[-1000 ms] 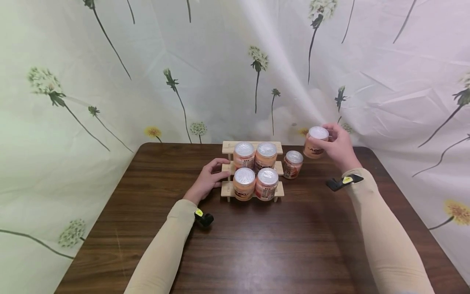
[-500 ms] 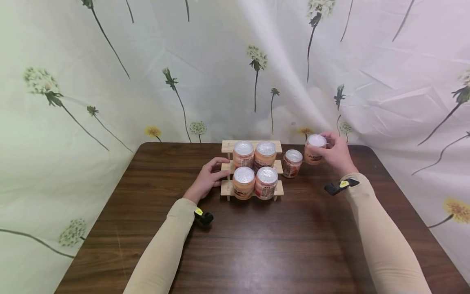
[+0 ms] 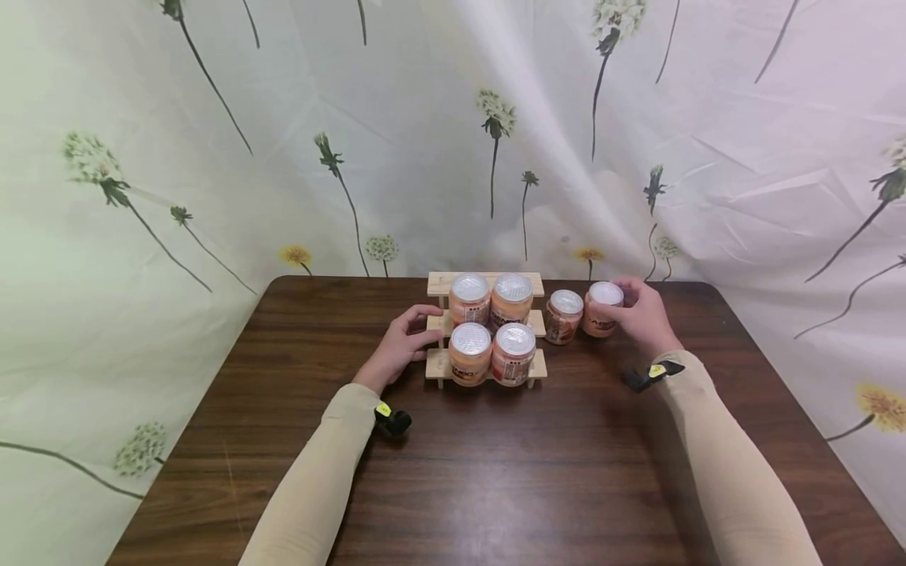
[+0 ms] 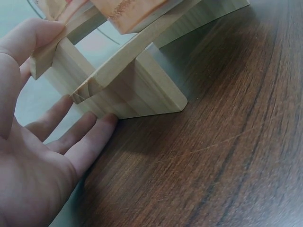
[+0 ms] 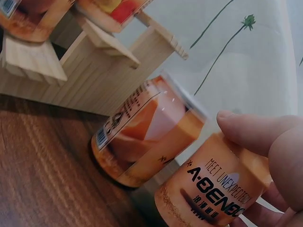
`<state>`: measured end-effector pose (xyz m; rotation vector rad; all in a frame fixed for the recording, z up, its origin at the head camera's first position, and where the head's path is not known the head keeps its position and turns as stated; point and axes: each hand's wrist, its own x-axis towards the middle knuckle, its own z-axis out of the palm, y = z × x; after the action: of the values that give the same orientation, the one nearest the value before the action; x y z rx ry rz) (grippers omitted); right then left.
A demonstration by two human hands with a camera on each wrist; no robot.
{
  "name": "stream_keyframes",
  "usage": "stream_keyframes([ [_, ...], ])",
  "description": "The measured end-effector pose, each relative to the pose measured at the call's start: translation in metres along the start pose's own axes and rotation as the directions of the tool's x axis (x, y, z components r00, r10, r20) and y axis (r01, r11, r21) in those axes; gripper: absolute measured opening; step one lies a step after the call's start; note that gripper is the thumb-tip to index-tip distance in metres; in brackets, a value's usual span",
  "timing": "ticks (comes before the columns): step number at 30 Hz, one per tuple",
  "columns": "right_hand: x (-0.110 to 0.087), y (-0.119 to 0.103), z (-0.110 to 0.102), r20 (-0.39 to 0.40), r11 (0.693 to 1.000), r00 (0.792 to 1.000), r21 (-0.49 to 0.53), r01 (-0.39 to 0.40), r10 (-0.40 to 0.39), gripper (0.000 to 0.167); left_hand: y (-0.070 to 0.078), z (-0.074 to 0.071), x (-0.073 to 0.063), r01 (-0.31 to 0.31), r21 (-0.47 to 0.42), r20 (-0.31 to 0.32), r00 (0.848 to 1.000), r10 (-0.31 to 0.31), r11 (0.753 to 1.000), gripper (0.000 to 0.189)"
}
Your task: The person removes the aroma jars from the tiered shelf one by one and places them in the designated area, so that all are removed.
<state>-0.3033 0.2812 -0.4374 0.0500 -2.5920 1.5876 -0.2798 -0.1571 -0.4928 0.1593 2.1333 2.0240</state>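
Observation:
Two orange jars with clear-topped lids stand side by side on the table, right of a tiered wooden rack (image 3: 436, 365). My right hand (image 3: 642, 318) grips the outer jar (image 5: 208, 184), thumb at its near upper side, other fingers partly hidden behind it. Close to its left is the other jar (image 5: 151, 132), apart from the hand. My left hand (image 3: 398, 346) is at the rack's left end; in the left wrist view its extended fingers (image 4: 92, 142) touch the wooden side panel, with the thumb at a step's end. Several jars (image 3: 471, 358) sit on the rack's steps.
The dark wood-grain table (image 3: 481, 472) reaches back to a pale curtain (image 3: 425, 141) printed with dandelions. The rack's back step (image 3: 442, 281) shows behind the jars. A black camera is strapped on each wrist.
My right hand has lowered its jar from above the table down beside the other loose jar, moving slightly left. My left hand and the rack stay where they were.

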Motion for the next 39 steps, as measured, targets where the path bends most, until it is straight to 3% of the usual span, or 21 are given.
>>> stream_keyframes([
  [12,-0.002,0.015,0.003,0.005,0.999,0.999,0.013,-0.052,0.052,0.073,0.001,0.0,0.0,0.007,-0.01,0.007,1.0,-0.007,1.0,0.039],
  [22,-0.003,0.018,0.003,0.008,0.997,0.998,0.035,-0.063,0.063,0.074,0.0,0.0,0.001,0.006,-0.003,0.001,1.0,-0.006,1.0,0.039],
  [39,-0.002,0.02,0.002,0.019,0.998,0.998,-0.013,-0.059,0.059,0.081,0.001,-0.001,0.0,0.004,-0.008,0.015,1.0,-0.004,1.0,0.043],
])
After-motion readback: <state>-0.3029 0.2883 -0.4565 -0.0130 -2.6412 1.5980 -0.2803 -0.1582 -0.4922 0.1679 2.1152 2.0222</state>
